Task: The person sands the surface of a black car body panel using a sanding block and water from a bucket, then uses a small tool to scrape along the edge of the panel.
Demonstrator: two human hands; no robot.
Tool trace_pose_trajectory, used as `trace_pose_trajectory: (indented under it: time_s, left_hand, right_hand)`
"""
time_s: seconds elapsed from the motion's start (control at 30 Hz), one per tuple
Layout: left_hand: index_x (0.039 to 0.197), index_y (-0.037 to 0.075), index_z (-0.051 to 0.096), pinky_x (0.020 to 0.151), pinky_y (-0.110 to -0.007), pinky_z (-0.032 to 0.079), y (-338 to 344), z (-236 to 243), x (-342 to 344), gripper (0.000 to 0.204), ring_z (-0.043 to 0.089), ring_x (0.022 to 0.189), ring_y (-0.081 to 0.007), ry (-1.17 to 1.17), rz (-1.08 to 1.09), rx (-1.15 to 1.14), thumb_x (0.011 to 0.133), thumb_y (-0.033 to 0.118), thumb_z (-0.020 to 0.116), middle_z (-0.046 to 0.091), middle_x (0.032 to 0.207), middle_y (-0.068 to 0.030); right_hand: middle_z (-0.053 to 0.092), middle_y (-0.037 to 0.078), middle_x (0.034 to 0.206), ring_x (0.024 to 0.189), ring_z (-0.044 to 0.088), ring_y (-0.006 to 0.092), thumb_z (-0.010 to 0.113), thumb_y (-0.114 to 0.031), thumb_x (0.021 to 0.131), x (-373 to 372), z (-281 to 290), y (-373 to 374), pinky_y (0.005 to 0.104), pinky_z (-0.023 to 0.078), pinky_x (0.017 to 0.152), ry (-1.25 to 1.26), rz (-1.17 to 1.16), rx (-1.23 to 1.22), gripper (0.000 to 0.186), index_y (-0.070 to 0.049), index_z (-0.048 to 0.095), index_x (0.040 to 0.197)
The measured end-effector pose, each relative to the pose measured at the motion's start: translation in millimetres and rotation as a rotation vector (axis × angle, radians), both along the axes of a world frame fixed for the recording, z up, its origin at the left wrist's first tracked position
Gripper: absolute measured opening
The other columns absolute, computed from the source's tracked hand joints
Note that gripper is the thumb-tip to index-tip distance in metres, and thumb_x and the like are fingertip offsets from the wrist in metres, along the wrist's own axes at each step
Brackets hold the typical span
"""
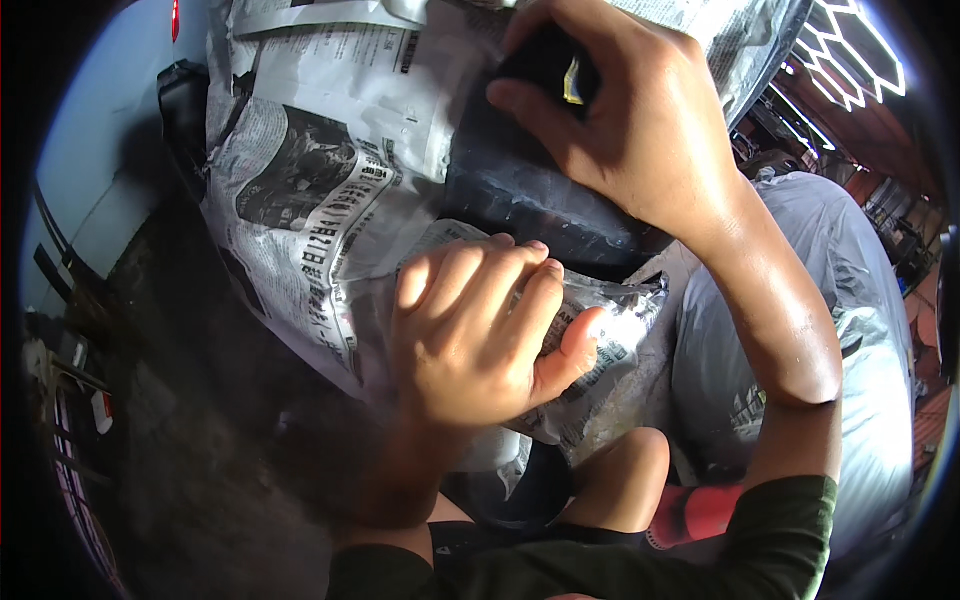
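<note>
My right hand [640, 110] is closed round a black block [545, 70] with a small yellow mark, its thumb and fingers on either side. The block is against a glossy dark panel [535, 205] that has pale smears across it. Sheets of newspaper [300, 250] cover the surface around this panel. Below the panel, my left hand [480, 330] lies palm down on the newspaper, fingers bent a little and thumb out to the side. No object shows in it. What the palm covers is hidden.
A bulky shape under grey plastic sheeting [800, 260] stands at the right. Near my knees are a white rounded thing [490, 450] and a red object [700, 512]. Dark floor [220, 450] spreads at the left, beside a pale wall [105, 120]. Hexagonal lights [840, 50] glow at upper right.
</note>
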State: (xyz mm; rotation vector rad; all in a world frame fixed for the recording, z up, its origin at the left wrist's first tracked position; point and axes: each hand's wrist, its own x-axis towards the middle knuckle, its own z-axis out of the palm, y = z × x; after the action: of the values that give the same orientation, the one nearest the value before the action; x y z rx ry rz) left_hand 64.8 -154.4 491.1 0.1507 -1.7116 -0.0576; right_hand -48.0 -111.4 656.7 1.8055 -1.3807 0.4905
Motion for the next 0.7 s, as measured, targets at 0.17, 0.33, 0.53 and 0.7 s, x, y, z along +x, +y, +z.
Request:
trace_pose_trajectory:
  time_s: [0.17, 0.33, 0.53, 0.7]
  left_hand:
    - [0.093, 0.007, 0.076, 0.087, -0.037, 0.043, -5, 1, 9, 0.032, 0.068, 0.089, -0.0217, -0.021, 0.027, 0.005, 0.08, 0.037, 0.078, 0.074, 0.098, -0.0024]
    - [0.093, 0.008, 0.076, 0.084, -0.038, 0.043, 3, -1, 0, 0.032, 0.068, 0.087, -0.0221, -0.007, -0.016, 0.03, 0.081, 0.038, 0.077, 0.073, 0.098, -0.0027]
    - [0.093, 0.008, 0.075, 0.08, -0.038, 0.043, -4, 2, 5, 0.031, 0.066, 0.082, -0.0211, -0.022, -0.01, -0.004, 0.082, 0.036, 0.077, 0.073, 0.097, -0.0032]
    - [0.093, 0.008, 0.075, 0.081, -0.038, 0.042, -2, -3, 1, 0.031, 0.065, 0.082, -0.0207, 0.002, -0.025, 0.014, 0.082, 0.037, 0.078, 0.073, 0.098, -0.003]
  right_hand:
    - [0.075, 0.007, 0.083, 0.075, 0.074, 0.0141, 0.088, -0.012, 0.083, -16, -14, 38, 0.0287, 0.057, 0.068, -0.202, -0.005, -0.044, 0.026, -0.005, 0.07, 0.1]
    - [0.072, 0.013, 0.079, 0.071, 0.072, 0.0356, 0.084, -0.024, 0.082, -5, -3, -10, 0.0425, 0.058, 0.067, 0.011, 0.014, -0.023, 0.027, -0.008, 0.071, 0.1]
    - [0.076, 0.008, 0.085, 0.078, 0.074, 0.0131, 0.088, -0.015, 0.085, 6, -10, 20, 0.0287, 0.058, 0.073, -0.165, -0.105, -0.034, 0.028, -0.005, 0.071, 0.104]
    - [0.077, 0.01, 0.086, 0.079, 0.078, 0.0259, 0.086, -0.018, 0.083, 22, -8, -20, 0.0343, 0.06, 0.074, -0.037, -0.118, -0.037, 0.026, -0.007, 0.072, 0.102]
